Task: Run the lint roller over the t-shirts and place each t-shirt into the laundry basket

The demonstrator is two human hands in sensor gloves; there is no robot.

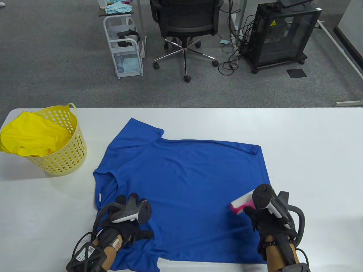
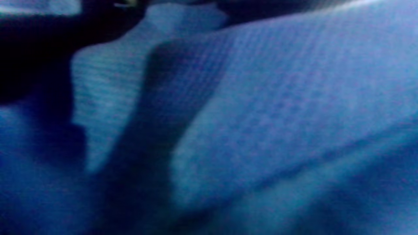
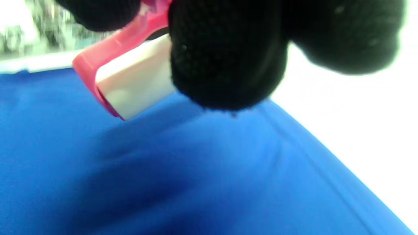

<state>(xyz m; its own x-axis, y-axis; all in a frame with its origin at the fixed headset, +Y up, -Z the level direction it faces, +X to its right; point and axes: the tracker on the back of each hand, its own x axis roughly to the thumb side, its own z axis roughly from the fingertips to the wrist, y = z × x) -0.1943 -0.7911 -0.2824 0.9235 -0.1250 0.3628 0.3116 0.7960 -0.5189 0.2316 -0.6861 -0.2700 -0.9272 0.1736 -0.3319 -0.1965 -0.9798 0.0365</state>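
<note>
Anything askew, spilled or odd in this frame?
Only one thing: the yellow t-shirt is not fully inside the laundry basket; it drapes over the rim on the left. The blue t-shirt lies flat, with the right hand holding the lint roller on it.

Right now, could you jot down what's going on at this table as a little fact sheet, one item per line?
Surface: white table
Spread out: blue t-shirt, lying flat
Left hand: rests on the shirt near its collar side
Right hand: grips a pink lint roller over the shirt's right part
Far left: yellow laundry basket, upright
In the basket: yellow t-shirt, draped over its rim
</note>
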